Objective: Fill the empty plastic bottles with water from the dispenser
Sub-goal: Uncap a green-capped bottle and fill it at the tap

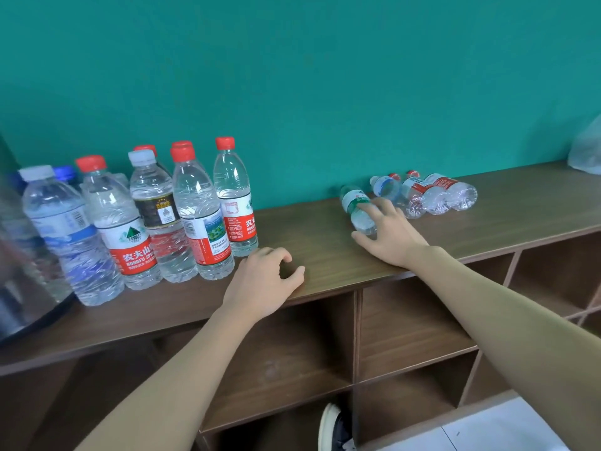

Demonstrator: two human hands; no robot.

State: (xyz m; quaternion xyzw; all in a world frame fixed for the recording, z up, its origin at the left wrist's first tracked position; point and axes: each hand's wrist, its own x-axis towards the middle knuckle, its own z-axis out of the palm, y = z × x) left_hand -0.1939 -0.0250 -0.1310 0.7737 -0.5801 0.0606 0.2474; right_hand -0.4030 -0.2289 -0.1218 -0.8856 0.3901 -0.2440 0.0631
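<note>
While lying on the surface: four bottles to the right, one green-labelled bottle (357,208) apart from three (426,193) side by side, clear crinkled plastic.
Standing bottles (182,209): at least eight on the left, upright, clear ribbed plastic, mostly red caps, two white, one blue.
Right hand (388,234): fingers spread over the green-labelled bottle, touching it.
Left hand (263,281): fingers loosely curled, resting on the surface, holding nothing, just beside the standing group.
Surface (318,242): brown wood-grain top over open cubby shelves.
Wall: flat teal.
Dispenser: blurred dark shape at far left edge; cannot tell more.
</note>
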